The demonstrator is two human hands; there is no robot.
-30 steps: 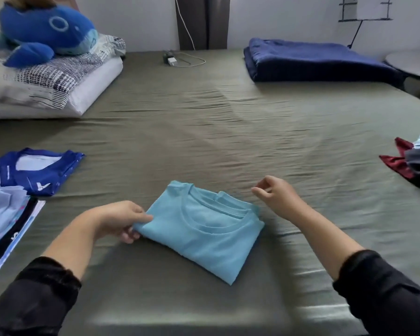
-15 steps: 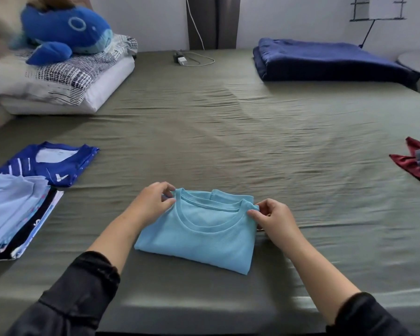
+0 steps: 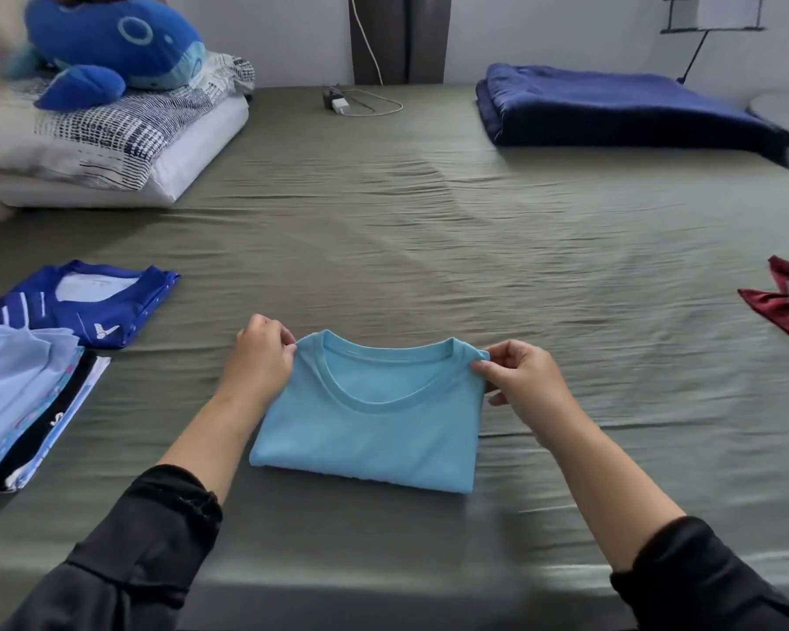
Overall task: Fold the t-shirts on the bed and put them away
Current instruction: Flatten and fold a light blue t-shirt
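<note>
With the left hand [image 3: 261,357] and right hand [image 3: 515,378] pinching only the folded light-blue t-shirt's [image 3: 374,425] shoulder corners, lifting risks the layers falling open.

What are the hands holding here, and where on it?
The folded light blue t-shirt: the left hand pinches its top left shoulder corner, the right hand pinches its top right shoulder corner.

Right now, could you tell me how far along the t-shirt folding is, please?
Done: a stack of folded shirts and a folded royal-blue shirt lie at the left. In hand: the light-blue t-shirt, already folded, its shoulder corners pinched by the left hand and right hand. Left: a red and grey heap at the right edge; nothing put away.
</note>
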